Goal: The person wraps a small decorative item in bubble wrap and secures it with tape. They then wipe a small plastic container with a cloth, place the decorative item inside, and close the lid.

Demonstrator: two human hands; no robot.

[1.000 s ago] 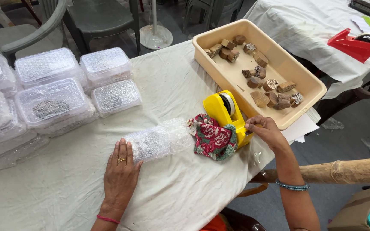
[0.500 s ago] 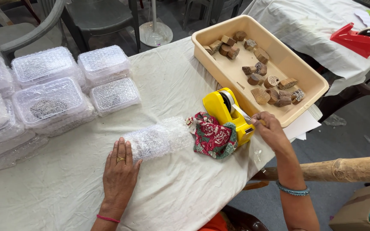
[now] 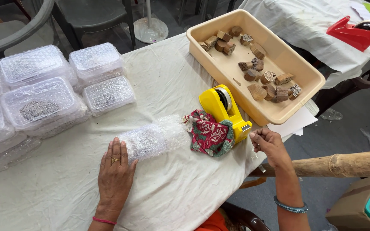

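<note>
The left hand [image 3: 115, 171] lay flat, fingers together, on the white-clothed table [image 3: 168, 196] at lower centre, its fingertips pressing the near end of a bubble-wrap roll [image 3: 157, 137] that stretched toward the middle of the frame. The far end of the roll touched a floral cloth [image 3: 208, 134], bunched against a yellow tape dispenser [image 3: 223, 109] just right of centre. The right hand [image 3: 269, 143] hovered right of the dispenser's cutter end, at the table edge, thumb and forefinger pinched together; whether a strip of clear tape was between them could not be told.

Behind the dispenser, in the upper right, a beige tray [image 3: 305, 72] sat at an angle on the table. It held carved wooden blocks [image 3: 258, 64] in three loose groups: a few at its far end, a few in the middle, and several near its right wall; most of its floor was bare. White sheets of paper [image 3: 294, 124] stuck out from under its near corner.

At the left of the frame, clear lidded boxes [image 3: 37, 100] wrapped in bubble wrap stood packed together, some stacked; a dark patterned piece showed through one lid, the others too blurred to tell.

On a second clothed table at the top right sat a red tape dispenser [image 3: 350, 34]. A wooden pole [image 3: 343, 162] crossed the lower right, beside a cardboard box [image 3: 352, 209].
</note>
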